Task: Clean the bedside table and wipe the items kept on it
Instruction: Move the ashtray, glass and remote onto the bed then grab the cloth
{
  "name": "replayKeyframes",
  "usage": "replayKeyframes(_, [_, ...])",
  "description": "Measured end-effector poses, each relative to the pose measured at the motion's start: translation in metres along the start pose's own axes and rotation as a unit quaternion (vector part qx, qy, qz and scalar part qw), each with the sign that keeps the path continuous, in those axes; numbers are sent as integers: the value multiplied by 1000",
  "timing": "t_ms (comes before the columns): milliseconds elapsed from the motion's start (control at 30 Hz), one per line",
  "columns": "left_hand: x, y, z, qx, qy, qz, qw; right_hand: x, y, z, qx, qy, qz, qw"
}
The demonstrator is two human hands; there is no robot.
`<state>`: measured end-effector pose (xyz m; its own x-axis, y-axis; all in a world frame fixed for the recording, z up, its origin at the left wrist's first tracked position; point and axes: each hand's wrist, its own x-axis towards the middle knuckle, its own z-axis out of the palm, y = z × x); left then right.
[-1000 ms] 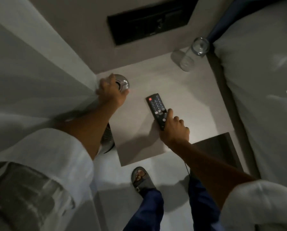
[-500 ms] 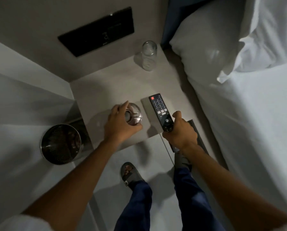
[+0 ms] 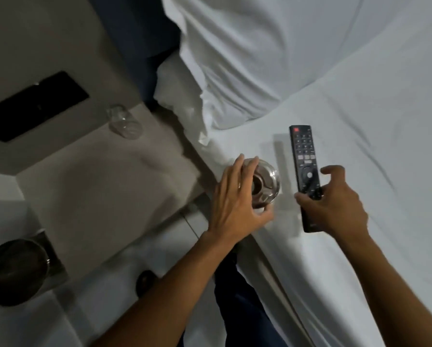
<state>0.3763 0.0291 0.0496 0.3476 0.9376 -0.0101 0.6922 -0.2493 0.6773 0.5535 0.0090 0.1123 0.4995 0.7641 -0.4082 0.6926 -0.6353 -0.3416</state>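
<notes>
My left hand (image 3: 232, 204) grips a round glass ashtray (image 3: 266, 182) from its side, just over the near edge of the white bed (image 3: 375, 156). My right hand (image 3: 335, 206) holds the lower end of a black remote (image 3: 304, 156) between thumb and palm, with the fingers partly lifted; the remote points away from me, on or just above the sheet. The grey bedside table (image 3: 97, 186) is to the left of both hands. An upturned clear drinking glass (image 3: 124, 123) stands at its back right corner.
A white pillow (image 3: 260, 58) lies at the head of the bed. A black switch panel (image 3: 34, 106) is set in the wall behind the table. A round metal bin (image 3: 14, 269) stands on the floor at lower left. My sandalled foot (image 3: 146, 281) is below the table.
Both hands have moved right, from the bedside table to the bed, carrying the ashtray and the remote. The view has swung right with them. The drinking glass has stayed on the table.
</notes>
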Motion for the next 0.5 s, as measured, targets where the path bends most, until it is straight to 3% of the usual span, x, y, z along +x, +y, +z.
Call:
replayKeyframes(200, [65, 49, 59, 56, -89, 92, 990, 31, 63, -34, -47, 79, 87, 992])
replayKeyframes(300, [85, 58, 83, 55, -132, 117, 983, 37, 83, -36, -54, 77, 115, 989])
replayKeyframes(400, [87, 57, 91, 39, -134, 144, 980, 35, 90, -35, -79, 42, 135, 987])
replayKeyframes(500, [76, 44, 75, 58, -92, 134, 985, 27, 70, -29, -122, 67, 91, 986])
